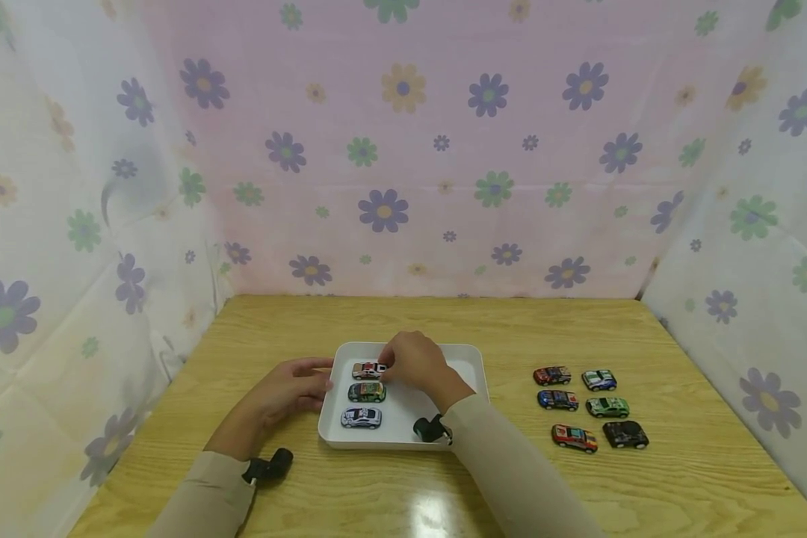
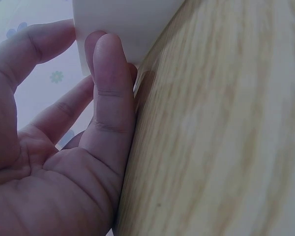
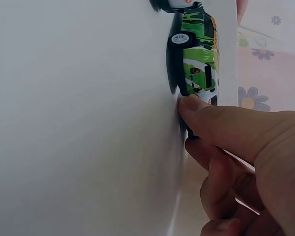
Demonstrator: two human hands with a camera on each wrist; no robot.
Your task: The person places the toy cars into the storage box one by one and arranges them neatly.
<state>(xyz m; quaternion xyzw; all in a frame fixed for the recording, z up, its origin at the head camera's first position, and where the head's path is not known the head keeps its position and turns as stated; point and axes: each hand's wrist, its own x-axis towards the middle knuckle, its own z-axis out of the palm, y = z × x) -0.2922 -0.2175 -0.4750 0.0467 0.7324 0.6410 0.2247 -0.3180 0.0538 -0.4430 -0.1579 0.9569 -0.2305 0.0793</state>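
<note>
On the wood-grain tabletop [image 1: 511, 497], slightly left of centre: a shallow white rectangular tray [image 1: 403, 422]. Along the left part of its floor, one behind another in a column and roughly parallel: farthest, a white-and-red toy car [image 1: 367, 371]; next, a green-and-orange toy car [image 1: 366, 392]; nearest, a white toy car with dark markings [image 1: 361, 418]. At the right end of the farthest, right hand [image 1: 418, 364], grasping this car in a pinch of thumb and fingertip, low over the tray floor; whether in contact with the floor, cannot tell. At the tray's left wall, left hand [image 1: 292, 390]: released, fingers apart and loosely bent, fingertips against the outer face of the wall.

To the right of the tray, well apart from it, in two columns of three: from far to near in the left column, a red-and-black toy car [image 1: 552, 376], a blue toy car [image 1: 557, 400] and a red-and-yellow toy car [image 1: 574, 438]; in the right column, a white-and-green toy car [image 1: 599, 380], a green toy car [image 1: 607, 407] and a black toy car [image 1: 625, 435]. On both forearms, beige sleeves [image 1: 511, 467], with a black device [image 1: 269, 468] at each cuff. Behind and to both sides, flower-patterned cloth [image 1: 424, 161].
</note>
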